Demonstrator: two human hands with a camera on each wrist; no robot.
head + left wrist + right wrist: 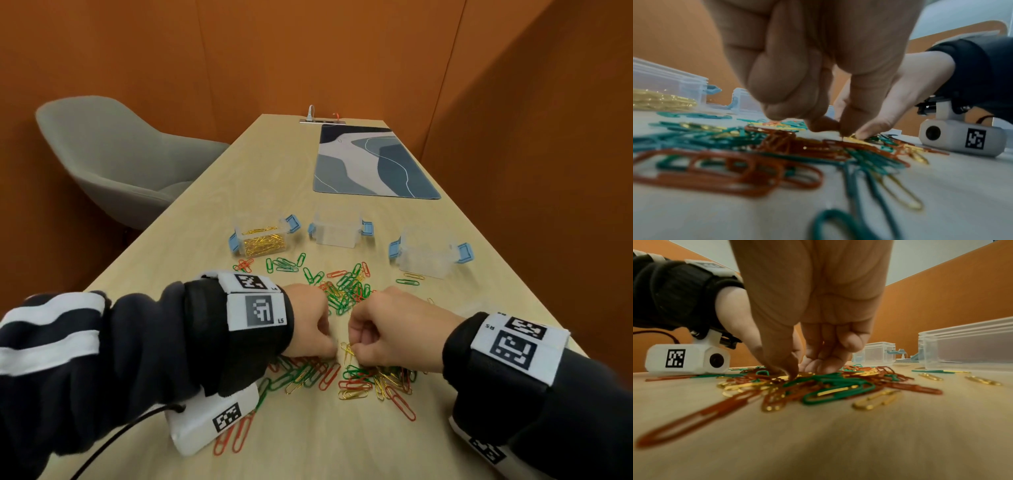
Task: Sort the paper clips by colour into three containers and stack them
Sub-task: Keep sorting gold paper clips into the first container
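Red, green and gold paper clips (346, 291) lie scattered in a loose pile (322, 373) on the wooden table (342, 442). Both hands meet over the near part of the pile. My left hand (333, 350) has curled fingers, and its thumb and forefinger (830, 125) pinch a gold clip (348, 353). My right hand (357, 352) pinches the same small bunch of gold clips (851, 138), its thumb (786, 368) pressed down into the pile. Behind stand three clear containers: the left one (262, 240) holds gold clips, while the middle (337, 233) and right (428, 260) ones look empty.
A blue-grey patterned mat (370, 161) lies at the far right of the table, with a power strip (322, 120) behind it. A grey chair (113, 154) stands to the left. Orange walls enclose the table. The containers have blue latches (466, 253) folded outward.
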